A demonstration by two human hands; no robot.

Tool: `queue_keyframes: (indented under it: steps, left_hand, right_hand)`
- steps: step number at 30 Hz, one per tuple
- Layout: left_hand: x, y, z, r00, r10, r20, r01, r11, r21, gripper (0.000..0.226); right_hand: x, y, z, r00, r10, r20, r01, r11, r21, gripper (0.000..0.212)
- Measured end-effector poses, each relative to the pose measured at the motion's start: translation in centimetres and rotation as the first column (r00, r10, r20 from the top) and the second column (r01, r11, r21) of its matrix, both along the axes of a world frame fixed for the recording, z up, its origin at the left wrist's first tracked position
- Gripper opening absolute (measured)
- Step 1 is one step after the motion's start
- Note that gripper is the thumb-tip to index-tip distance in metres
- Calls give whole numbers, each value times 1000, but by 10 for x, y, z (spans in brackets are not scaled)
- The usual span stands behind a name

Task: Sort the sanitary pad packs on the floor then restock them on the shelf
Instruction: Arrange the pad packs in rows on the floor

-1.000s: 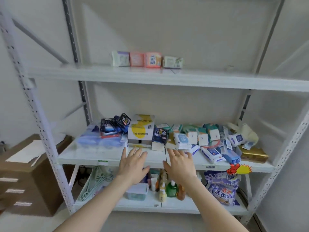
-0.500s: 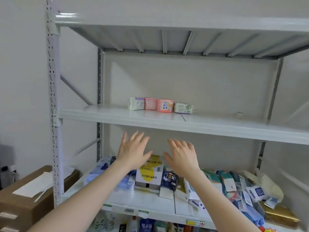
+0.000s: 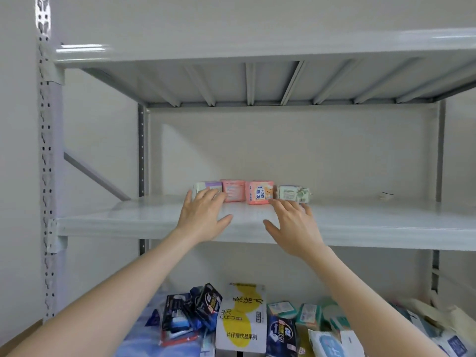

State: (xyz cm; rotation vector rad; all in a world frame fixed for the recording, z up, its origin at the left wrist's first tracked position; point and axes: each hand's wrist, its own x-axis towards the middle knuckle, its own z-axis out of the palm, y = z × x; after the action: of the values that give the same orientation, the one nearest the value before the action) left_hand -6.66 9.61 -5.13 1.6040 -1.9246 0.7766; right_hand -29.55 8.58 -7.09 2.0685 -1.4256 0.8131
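Several small sanitary pad packs stand in a row at the back of the white upper shelf: a white and purple pack, a pink pack, a pink and orange pack and a white and green pack. My left hand reaches over the shelf with straight fingers, its tips at the white and purple pack. My right hand reaches in with spread fingers, its tips just in front of the white and green pack. Neither hand holds anything.
The shelf below is crowded with goods: a white and yellow box, dark blue packs, teal and white packs. A perforated metal upright stands at left. Another shelf board runs overhead.
The view has tilted up from the lower shelves to the upper shelf. Both hands rose from the middle shelf's edge and now reach the row of packs.
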Motion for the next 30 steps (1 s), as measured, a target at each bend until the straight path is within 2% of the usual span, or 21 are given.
queue_keyframes:
  steps: [9, 17, 24, 30]
  left_hand:
    - [-26, -113, 32, 996, -74, -42, 73, 997, -31, 58]
    - [-6, -185, 61, 998, -6, -62, 2, 998, -60, 61]
    - [51, -253, 67, 982, 94, -166, -100, 995, -27, 64]
    - [85, -295, 46, 932, 148, -331, -140, 989, 48, 65]
  right_hand:
    - [-47, -107, 46, 999, -16, 50, 18, 999, -44, 52]
    - [-73, -202, 82, 995, -51, 91, 55, 998, -42, 57]
    - [-86, -293, 105, 974, -119, 191, 108, 992, 67, 56]
    - [-89, -353, 91, 961, -177, 213, 133, 969, 209, 58]
